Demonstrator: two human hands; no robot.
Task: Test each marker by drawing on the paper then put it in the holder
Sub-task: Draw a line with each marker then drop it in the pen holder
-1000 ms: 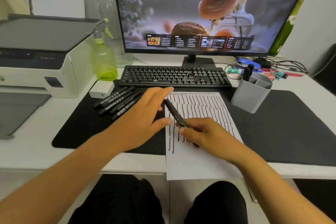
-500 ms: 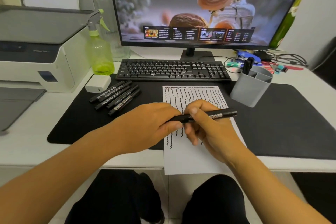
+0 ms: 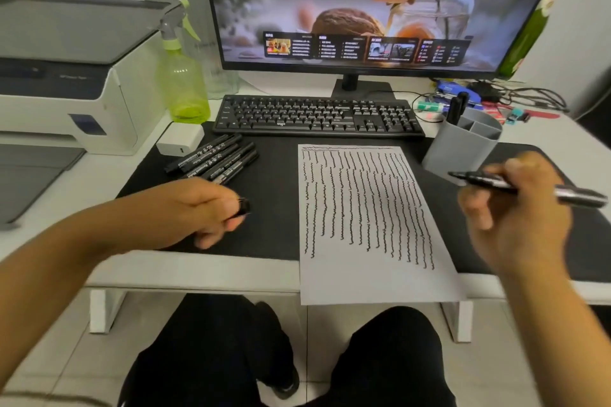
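A white sheet of paper (image 3: 363, 277) covered with wavy black lines lies on the black desk mat (image 3: 274, 235), its near edge hanging over the desk. My right hand (image 3: 519, 221) holds a black marker (image 3: 582, 196) level, to the right of the paper and just in front of the grey holder (image 3: 458, 155). A black marker stands in the holder's far-left compartment. My left hand (image 3: 198, 208) rests left of the paper, closed on a small black cap (image 3: 244, 206). Several black markers (image 3: 215, 158) lie side by side on the mat beyond it.
A black keyboard (image 3: 317, 116) and a monitor (image 3: 363, 6) stand behind the paper. A green spray bottle (image 3: 182, 82), a white charger block (image 3: 180, 142) and a printer (image 3: 66, 76) are at the left. Cables and small items clutter the back right (image 3: 496, 102).
The two hands have pulled apart over the paper: the left went left with the cap, the right carried the marker right toward the holder.
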